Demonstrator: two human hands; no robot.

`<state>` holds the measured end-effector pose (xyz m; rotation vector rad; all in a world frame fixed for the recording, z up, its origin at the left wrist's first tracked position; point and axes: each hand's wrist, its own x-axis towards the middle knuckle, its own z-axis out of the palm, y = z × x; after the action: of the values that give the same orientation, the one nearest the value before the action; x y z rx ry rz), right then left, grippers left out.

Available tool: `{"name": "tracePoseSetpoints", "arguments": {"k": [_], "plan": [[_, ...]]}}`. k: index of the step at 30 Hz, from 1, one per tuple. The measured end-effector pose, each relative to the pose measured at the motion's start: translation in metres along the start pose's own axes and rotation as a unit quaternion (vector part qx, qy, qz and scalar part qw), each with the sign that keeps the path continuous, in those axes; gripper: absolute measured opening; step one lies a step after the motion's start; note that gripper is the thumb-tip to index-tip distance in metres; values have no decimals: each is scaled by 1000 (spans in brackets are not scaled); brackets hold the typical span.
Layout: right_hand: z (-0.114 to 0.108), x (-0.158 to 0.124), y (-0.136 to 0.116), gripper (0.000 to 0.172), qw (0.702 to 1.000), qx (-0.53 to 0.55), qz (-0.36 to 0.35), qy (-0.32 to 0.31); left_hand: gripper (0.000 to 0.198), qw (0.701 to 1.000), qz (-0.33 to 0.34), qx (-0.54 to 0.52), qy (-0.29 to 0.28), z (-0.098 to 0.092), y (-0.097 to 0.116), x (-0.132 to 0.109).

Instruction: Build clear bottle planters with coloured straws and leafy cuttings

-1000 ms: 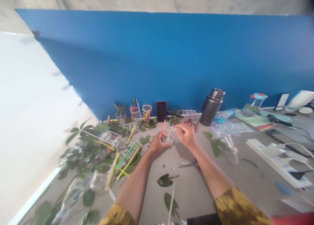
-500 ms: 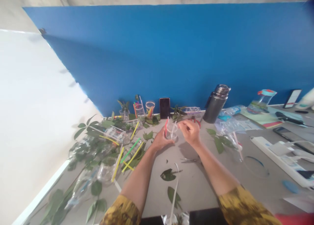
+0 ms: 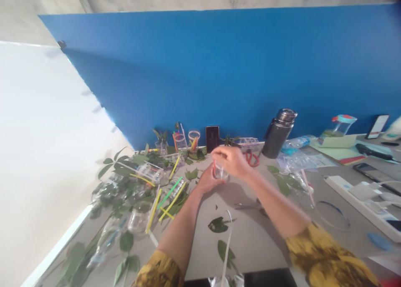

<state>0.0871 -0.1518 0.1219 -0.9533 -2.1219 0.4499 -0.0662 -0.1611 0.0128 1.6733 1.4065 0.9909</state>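
Note:
My left hand (image 3: 207, 181) grips a small transparent plastic cup (image 3: 220, 173) from the side, near the middle of the grey table (image 3: 253, 245). A red straw (image 3: 214, 168) stands in the cup. My right hand (image 3: 228, 161) arches over the cup with its fingers closed at the rim, hiding the cup's top. I cannot tell whether those fingers pinch a straw or the rim. Red-handled pliers (image 3: 252, 159) lie just beyond my right hand.
Behind the hands stand a dark phone (image 3: 212, 139), a grey steel flask (image 3: 277, 134) and cups of coloured straws (image 3: 194, 140). Leafy stems, loose straws and glass jars (image 3: 138, 220) cover the left. Scissors (image 3: 249, 206) lie below my right forearm. A power strip (image 3: 354, 200) lies at the right.
My right hand has moved left and down over the cup, now covering its top and the white straw seen earlier. The view has shifted slightly.

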Motion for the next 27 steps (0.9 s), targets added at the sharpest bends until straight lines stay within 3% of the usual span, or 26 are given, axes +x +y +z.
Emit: {"name": "tracePoseSetpoints", "arguments": {"k": [3,5,10,13,16,20,27], "plan": [[-27,61,0,25,995,-79,4,-54,87,999,22,-28,-6,-1,-1,-1],[-32,101,0,21,984,-152,-6,-97,87,999,23,-32,-3,-2,-2,-1],[4,162,1,32,947,-236,-64,-208,87,1000,2,-7,1,-2,-4,-3],[30,177,5,39,929,-253,-58,-266,89,1000,19,-10,1,-2,-5,-2],[44,186,9,33,912,-273,-26,-304,93,1000,30,-8,-4,-2,-6,-1],[50,193,14,16,900,-274,-2,-340,96,999,38,-18,-8,-2,-10,0],[49,194,20,20,913,-263,-3,-313,93,999,39,-15,-5,-1,-12,1]]}}
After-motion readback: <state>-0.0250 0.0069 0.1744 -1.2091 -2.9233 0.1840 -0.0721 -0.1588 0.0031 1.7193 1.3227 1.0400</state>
